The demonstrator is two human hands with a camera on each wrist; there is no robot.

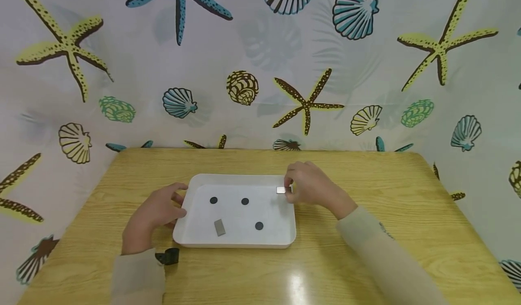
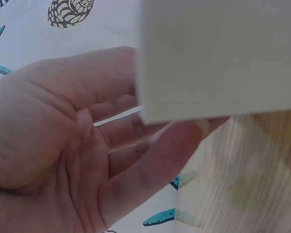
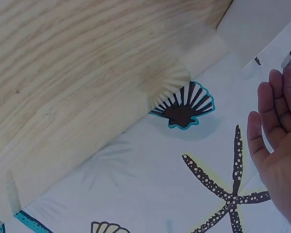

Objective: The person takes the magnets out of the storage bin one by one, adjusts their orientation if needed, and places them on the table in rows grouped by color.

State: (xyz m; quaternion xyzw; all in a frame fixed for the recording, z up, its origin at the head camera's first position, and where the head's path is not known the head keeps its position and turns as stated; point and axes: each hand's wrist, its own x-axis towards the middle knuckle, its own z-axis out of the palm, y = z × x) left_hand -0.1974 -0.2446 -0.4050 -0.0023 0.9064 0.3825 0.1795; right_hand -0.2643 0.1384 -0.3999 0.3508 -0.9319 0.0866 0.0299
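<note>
A shallow white tray [image 1: 234, 242] lies on the wooden table. Inside it are three black discs, one at the left [image 1: 213, 200], one in the middle [image 1: 245, 201] and one nearer the front right [image 1: 259, 226], plus a flat grey rectangular piece [image 1: 220, 227]. My left hand [image 1: 156, 208] rests loosely curved against the tray's left side, thumb and forefinger at the rim; the tray hides some fingertips in the left wrist view. Over the tray's back right corner, my right hand [image 1: 311, 185] pinches a small silvery rectangular piece [image 1: 280, 190]. A dark spot shows beside it between the fingers.
The table [image 1: 366, 174] extends around the tray on all sides. A cloth [image 1: 228, 129] printed with shells and starfish hangs behind the table and along its sides. A small black device [image 1: 168, 256] sits at my left wrist, beside the tray's front left corner.
</note>
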